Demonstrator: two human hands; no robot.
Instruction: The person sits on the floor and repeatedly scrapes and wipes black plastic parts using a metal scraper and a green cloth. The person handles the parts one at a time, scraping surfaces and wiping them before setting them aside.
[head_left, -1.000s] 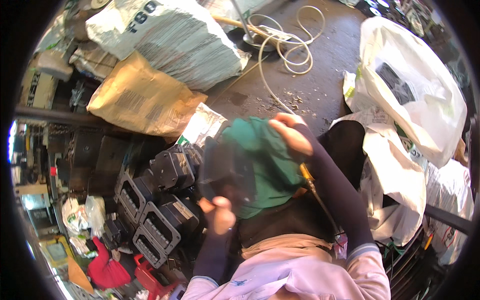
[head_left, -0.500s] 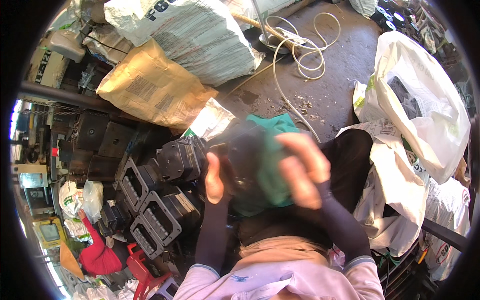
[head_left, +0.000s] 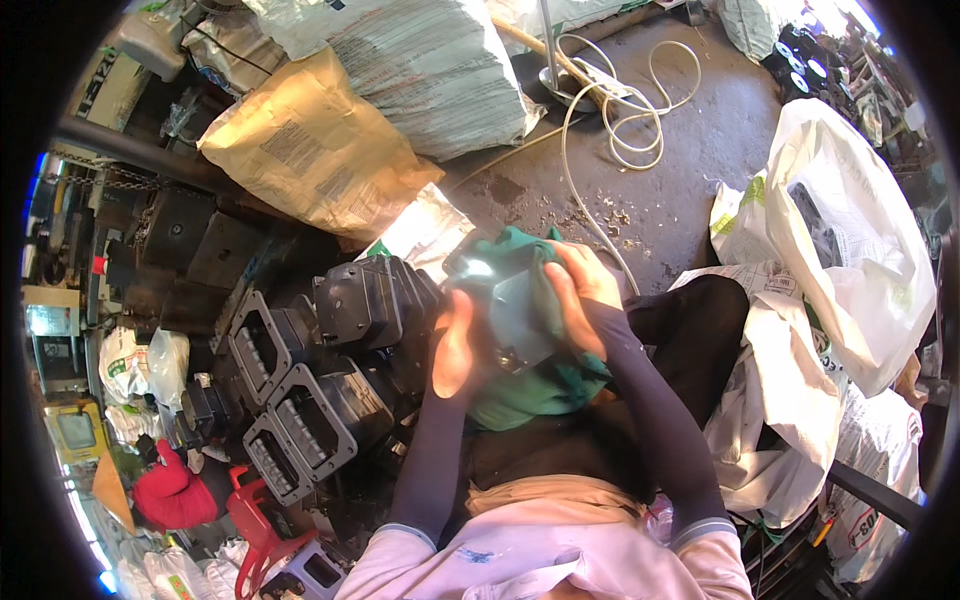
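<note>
The dark grey concrete floor (head_left: 700, 150) carries everything here. On it, at the top, lies a loose coil of white cable (head_left: 630, 110), with small crumbs of dirt scattered just below it. A grey woven sack (head_left: 430, 60) and a tan paper sack (head_left: 310, 160) lie side by side at the upper left. Black box-shaped plastic housings (head_left: 310, 390) are stacked at the left. White plastic bags (head_left: 850, 250) lie at the right.

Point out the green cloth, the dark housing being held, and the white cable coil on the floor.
green cloth (head_left: 535, 395), head view, on the fold hanging below the hands.
dark housing (head_left: 505, 300), head view, on its flat face between the hands.
white cable coil (head_left: 640, 130), head view, on a loop of the coil.
</note>
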